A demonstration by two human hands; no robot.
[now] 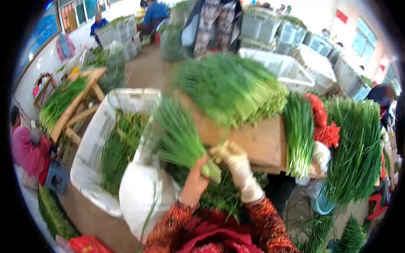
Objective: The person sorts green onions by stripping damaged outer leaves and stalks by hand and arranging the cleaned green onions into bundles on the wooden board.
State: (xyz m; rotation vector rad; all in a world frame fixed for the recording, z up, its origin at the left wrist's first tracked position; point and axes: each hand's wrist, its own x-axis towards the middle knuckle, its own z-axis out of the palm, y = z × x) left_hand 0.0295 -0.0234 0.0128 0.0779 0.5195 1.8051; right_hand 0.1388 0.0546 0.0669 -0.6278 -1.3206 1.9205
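A bunch of long green stalks (pixel 179 137) is gripped near its pale cut ends by my bare left hand (pixel 196 181), its leaves fanning up and left. My right hand (pixel 231 157), in a pale glove, has its fingers bent together beside the stalk ends; a thin green strand rises near them, and I cannot make out what they hold. Just beyond is a wooden board (pixel 257 141) with a large pile of green bundles (pixel 236 88). Another green bundle (pixel 298 135) lies at the board's right edge, beside red ties (pixel 325 126).
A white crate (pixel 86 147) with loose greens stands left of the board, a white sack (pixel 145 194) against it. Long greens (pixel 354 147) hang at the right. Stacked crates (pixel 259 27) are behind. A person in pink (pixel 29 145) sits at far left; others are farther back.
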